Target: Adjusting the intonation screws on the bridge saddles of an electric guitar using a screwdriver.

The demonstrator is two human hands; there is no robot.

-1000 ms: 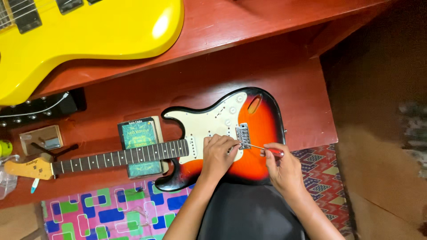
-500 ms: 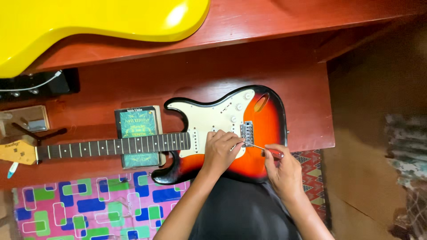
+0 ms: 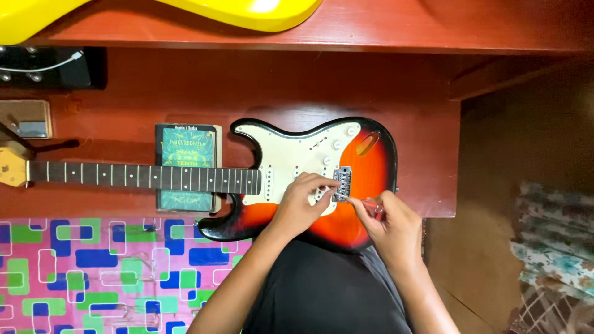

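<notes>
Right hand: your right hand [image 3: 391, 226] is closed around a small screwdriver [image 3: 365, 203] with a red handle, its thin shaft pointing left toward the metal bridge [image 3: 342, 184].
Left hand: your left hand [image 3: 301, 201] lies on the white pickguard [image 3: 291, 158], fingers curled loosely, the fingertips [image 3: 328, 185] touching the strings area just beside the bridge; it grips nothing you can see.
Guitar: the sunburst electric guitar [image 3: 365, 158] lies flat, body toward you and overhanging the table edge above your lap, its dark neck [image 3: 142, 176] running out to the left.
Under the neck: a green book [image 3: 185, 164] lies beneath the neck, close to the body.
Surface: a red-brown wooden table [image 3: 297, 86] carries the guitar and book; a small mirror [image 3: 25, 119] sits near its left edge, close to the headstock [image 3: 11, 167].
Above: a yellow guitar body [image 3: 247, 11] lies on a higher shelf at the top.
Room: a pink patterned mat [image 3: 93, 272] with blue and green blocks lies at lower left; a brown floor and a flowered cloth [image 3: 554, 241] are at the right.
</notes>
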